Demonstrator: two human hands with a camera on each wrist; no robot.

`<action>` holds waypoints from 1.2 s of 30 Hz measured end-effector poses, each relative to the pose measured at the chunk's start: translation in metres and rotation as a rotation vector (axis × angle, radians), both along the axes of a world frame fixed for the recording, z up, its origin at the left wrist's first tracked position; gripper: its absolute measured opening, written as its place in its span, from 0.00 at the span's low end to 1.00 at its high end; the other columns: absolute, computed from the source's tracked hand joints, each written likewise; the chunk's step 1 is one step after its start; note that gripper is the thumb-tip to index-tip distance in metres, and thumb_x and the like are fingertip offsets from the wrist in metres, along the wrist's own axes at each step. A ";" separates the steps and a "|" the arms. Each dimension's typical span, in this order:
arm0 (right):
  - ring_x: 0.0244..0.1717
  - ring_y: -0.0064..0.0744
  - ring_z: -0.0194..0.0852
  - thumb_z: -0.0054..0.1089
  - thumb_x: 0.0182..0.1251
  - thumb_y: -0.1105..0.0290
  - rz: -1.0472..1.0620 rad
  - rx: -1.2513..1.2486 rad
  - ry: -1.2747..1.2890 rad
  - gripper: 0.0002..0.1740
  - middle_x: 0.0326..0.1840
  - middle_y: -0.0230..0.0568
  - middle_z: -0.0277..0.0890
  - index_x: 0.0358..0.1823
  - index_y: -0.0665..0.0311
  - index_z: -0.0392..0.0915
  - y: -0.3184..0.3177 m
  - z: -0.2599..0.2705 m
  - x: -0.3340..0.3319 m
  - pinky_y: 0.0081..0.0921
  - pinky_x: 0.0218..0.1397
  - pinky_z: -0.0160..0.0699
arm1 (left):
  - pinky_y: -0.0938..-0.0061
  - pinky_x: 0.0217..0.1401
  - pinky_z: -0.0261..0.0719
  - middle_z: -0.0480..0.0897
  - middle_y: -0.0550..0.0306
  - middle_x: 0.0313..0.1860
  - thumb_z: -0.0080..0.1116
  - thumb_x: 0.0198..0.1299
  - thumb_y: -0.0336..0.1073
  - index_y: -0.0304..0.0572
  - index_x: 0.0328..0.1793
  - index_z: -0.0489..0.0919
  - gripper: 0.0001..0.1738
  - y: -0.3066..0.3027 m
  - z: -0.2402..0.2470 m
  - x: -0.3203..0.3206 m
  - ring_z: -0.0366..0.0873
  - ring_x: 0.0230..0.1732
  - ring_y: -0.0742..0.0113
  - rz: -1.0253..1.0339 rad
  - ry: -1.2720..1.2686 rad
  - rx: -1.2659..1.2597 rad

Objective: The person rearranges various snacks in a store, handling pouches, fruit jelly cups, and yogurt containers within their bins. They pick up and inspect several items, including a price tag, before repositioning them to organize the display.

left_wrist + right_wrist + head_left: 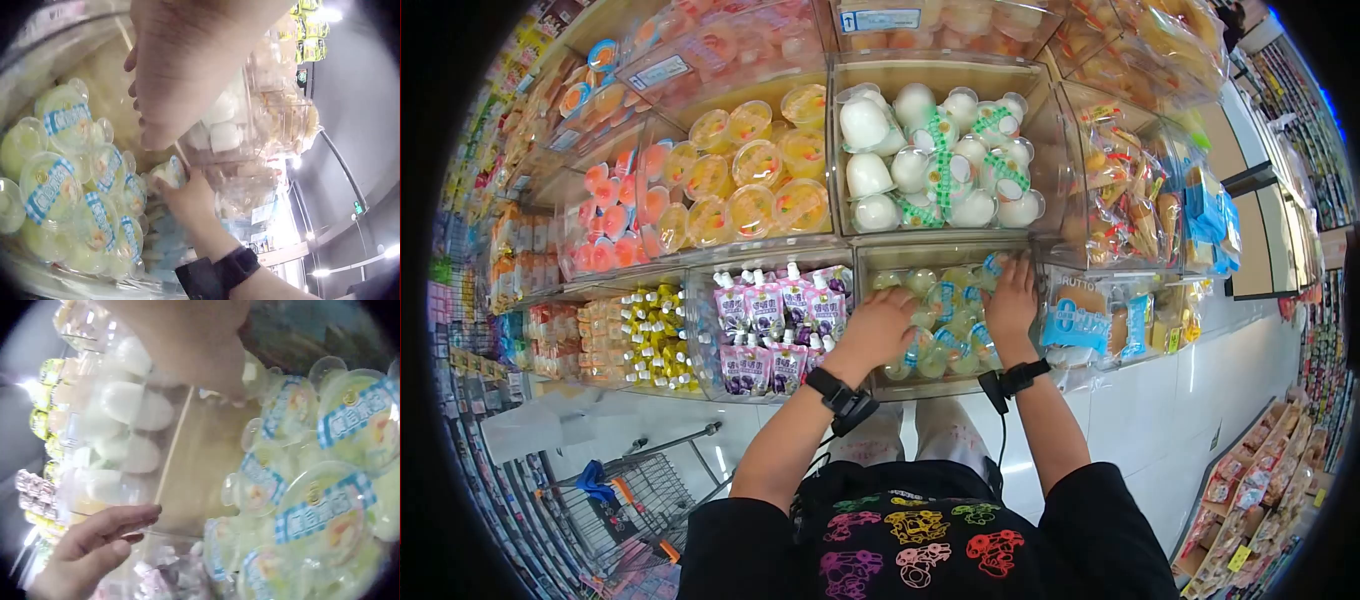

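Note:
My left hand hovers over the left part of a clear bin of pale green jelly cups with blue checked labels. In the right wrist view the left hand has its fingers extended with nothing between them. At the bin's back right corner, my right hand holds one jelly cup between thumb and fingers, as the left wrist view shows. The other cups lie in a pile, lids facing various ways, and part of the bin's tan floor shows behind them.
Behind stands a bin of white cups with green tape, beside yellow jelly cups. Purple pouches lie to the left, blue-labelled packets to the right. Clear walls divide the bins. A shopping cart stands at lower left.

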State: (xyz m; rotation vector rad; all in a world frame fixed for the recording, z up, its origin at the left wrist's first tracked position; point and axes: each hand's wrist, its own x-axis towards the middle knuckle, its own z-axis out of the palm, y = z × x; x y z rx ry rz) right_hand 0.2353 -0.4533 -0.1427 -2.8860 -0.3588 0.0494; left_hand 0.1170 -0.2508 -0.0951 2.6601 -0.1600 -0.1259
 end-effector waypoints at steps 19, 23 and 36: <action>0.55 0.49 0.71 0.58 0.62 0.56 1.248 -0.260 0.929 0.29 0.57 0.54 0.69 0.60 0.65 0.65 -0.064 0.366 0.048 0.36 0.55 0.72 | 0.62 0.50 0.75 0.81 0.44 0.44 0.56 0.58 0.40 0.39 0.49 0.79 0.17 0.067 0.129 -0.060 0.77 0.47 0.47 0.279 -0.213 -0.162; 0.51 0.47 0.74 0.59 0.58 0.58 0.729 -0.053 0.697 0.25 0.49 0.54 0.75 0.52 0.67 0.71 -0.011 0.350 0.098 0.36 0.51 0.73 | 0.70 0.52 0.75 0.82 0.47 0.48 0.56 0.59 0.38 0.39 0.52 0.79 0.17 0.031 0.210 -0.057 0.79 0.50 0.56 0.121 -0.201 -0.646; 0.59 0.53 0.60 0.73 0.38 0.56 0.720 -0.121 -0.231 0.46 0.57 0.52 0.64 0.61 0.64 0.64 0.104 0.121 0.099 0.43 0.59 0.68 | 0.53 0.58 0.69 0.65 0.41 0.68 0.59 0.50 0.58 0.35 0.67 0.66 0.44 -0.096 0.340 -0.116 0.72 0.60 0.46 -0.482 -0.664 -1.375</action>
